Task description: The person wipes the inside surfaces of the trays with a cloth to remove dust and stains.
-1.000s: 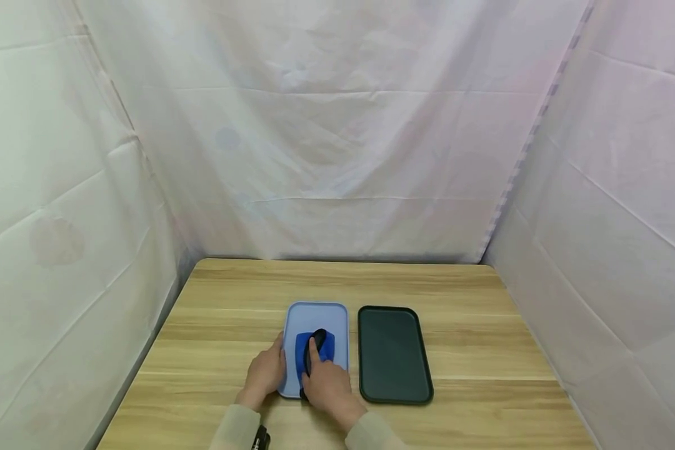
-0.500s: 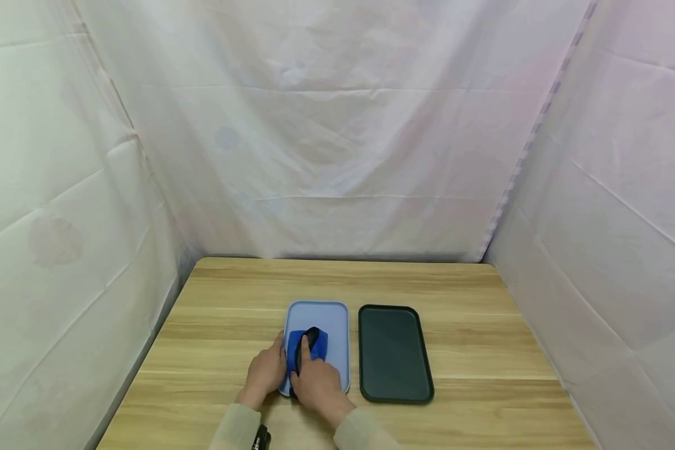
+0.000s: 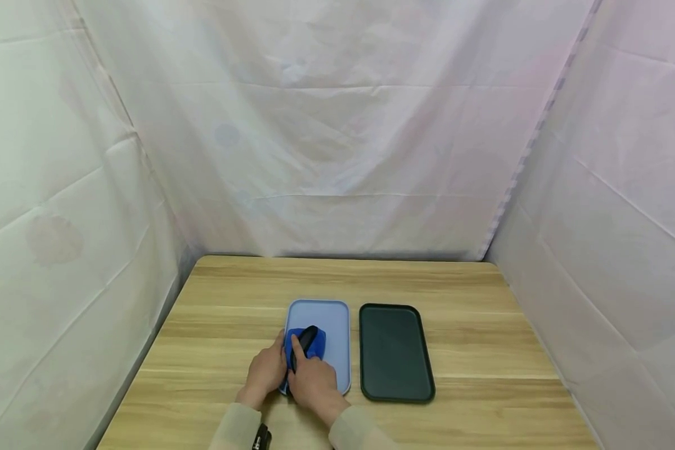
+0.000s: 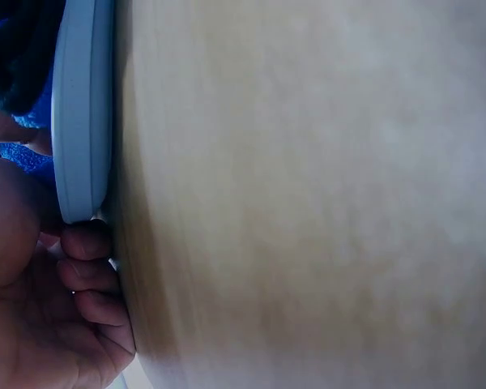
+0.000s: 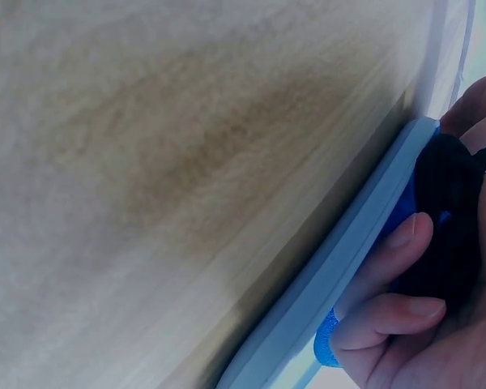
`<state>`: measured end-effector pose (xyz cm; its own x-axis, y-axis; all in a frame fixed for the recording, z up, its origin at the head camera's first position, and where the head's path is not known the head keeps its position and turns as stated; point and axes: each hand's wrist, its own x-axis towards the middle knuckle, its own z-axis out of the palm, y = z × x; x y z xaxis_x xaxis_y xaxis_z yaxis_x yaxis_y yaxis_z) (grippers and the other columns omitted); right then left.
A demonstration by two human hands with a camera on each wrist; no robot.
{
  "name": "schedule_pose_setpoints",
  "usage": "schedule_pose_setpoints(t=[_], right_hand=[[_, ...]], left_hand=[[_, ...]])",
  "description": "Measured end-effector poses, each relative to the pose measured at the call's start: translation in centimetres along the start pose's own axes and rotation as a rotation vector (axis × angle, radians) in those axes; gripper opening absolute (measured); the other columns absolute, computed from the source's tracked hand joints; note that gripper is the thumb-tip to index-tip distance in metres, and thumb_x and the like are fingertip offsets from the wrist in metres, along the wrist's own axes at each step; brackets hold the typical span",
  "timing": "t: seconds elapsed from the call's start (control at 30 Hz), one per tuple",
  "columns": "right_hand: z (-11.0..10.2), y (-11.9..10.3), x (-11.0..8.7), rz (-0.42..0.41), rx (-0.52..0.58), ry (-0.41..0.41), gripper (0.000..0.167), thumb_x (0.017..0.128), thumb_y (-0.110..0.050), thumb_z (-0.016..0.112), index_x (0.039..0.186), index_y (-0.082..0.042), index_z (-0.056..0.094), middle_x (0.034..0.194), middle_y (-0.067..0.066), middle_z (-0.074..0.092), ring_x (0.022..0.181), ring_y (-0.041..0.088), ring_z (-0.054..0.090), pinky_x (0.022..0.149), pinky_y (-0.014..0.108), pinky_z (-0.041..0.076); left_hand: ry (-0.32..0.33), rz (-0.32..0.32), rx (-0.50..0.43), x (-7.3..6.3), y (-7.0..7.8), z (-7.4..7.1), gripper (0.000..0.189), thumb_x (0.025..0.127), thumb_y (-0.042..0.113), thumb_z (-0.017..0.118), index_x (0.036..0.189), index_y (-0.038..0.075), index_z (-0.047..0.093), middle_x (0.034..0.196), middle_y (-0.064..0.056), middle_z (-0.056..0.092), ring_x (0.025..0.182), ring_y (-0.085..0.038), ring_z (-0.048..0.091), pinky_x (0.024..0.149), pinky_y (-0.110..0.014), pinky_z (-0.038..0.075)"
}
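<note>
A light blue tray [image 3: 335, 319] lies on the wooden table. My left hand [image 3: 267, 370] grips its left edge; in the left wrist view the curled fingers [image 4: 93, 275] sit right at the tray corner. On the tray's lower left part is a blue fuzzy cloth [image 3: 317, 347] with a black strip [image 3: 308, 337] across its top. My right hand [image 3: 314, 381] holds this cloth, the index finger laid forward along it and other fingers bent around its side. In the right wrist view, bunched black fabric [image 5: 449, 203] shows above the tray rim. The hand hides the cloth's near part.
Right of the light blue tray, a narrow gap away, lies a dark green tray [image 3: 396, 353]. The wooden table [image 3: 472, 362] extends on both sides. White curtains [image 3: 337, 156] hang behind and beside it. A black wristband [image 3: 262, 436] shows near the left sleeve.
My right hand has slid the blue cloth leftward over the tray, close to the left hand. The left hand stays at the tray's left edge.
</note>
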<state>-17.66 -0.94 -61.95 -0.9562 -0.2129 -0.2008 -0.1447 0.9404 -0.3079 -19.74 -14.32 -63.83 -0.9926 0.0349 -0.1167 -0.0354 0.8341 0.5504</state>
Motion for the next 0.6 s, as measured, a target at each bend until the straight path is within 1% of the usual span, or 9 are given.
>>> schedule_pose_setpoints(t=[0.13,0.23,0.43,0.47,0.6], right_hand=[[0.1,-0.1,0.1,0.004,0.007,0.005,0.074,0.102,-0.046,0.060,0.165,-0.039,0.022,0.073,0.010,0.064,0.056,0.023,0.055,0.050,0.040,0.045],[0.1,-0.1,0.1,0.001,0.004,0.011,0.073,0.102,-0.045,0.059,0.165,-0.038,0.023,0.063,0.006,0.058,0.051,0.021,0.050,0.048,0.039,0.042],[-0.3,-0.3,0.5,0.011,0.024,0.008,0.073,0.103,-0.043,0.059,0.166,-0.035,0.024,0.057,0.004,0.052,0.048,0.021,0.048,0.046,0.039,0.040],[-0.3,-0.3,0.6,0.012,0.027,0.010,0.073,0.103,-0.043,0.059,0.166,-0.035,0.024,0.056,0.004,0.052,0.048,0.021,0.048,0.046,0.039,0.040],[-0.3,-0.4,1.1,0.022,0.028,0.012,0.072,0.102,-0.043,0.059,0.165,-0.034,0.025,0.055,0.004,0.051,0.048,0.022,0.049,0.047,0.039,0.041]], left_hand=[[-0.003,-0.002,0.003,0.0,0.1,-0.1,0.052,0.108,0.015,0.047,0.158,0.001,0.039,0.066,-0.009,0.061,0.054,-0.019,0.053,0.053,-0.036,0.043],[-0.004,-0.005,0.006,0.1,0.0,-0.1,0.052,0.108,0.014,0.047,0.157,-0.001,0.039,0.073,-0.014,0.065,0.056,-0.020,0.055,0.055,-0.038,0.046],[-0.008,0.006,0.011,0.2,-0.1,0.0,0.053,0.107,0.013,0.047,0.157,-0.002,0.039,0.084,-0.019,0.071,0.062,-0.021,0.059,0.058,-0.041,0.050],[-0.010,0.007,0.012,0.2,-0.2,0.0,0.053,0.107,0.013,0.047,0.157,-0.002,0.039,0.084,-0.019,0.071,0.062,-0.021,0.059,0.058,-0.041,0.049],[-0.012,0.010,0.010,0.2,-0.3,0.1,0.053,0.107,0.012,0.046,0.157,-0.002,0.039,0.076,-0.015,0.067,0.059,-0.020,0.055,0.056,-0.039,0.047]])
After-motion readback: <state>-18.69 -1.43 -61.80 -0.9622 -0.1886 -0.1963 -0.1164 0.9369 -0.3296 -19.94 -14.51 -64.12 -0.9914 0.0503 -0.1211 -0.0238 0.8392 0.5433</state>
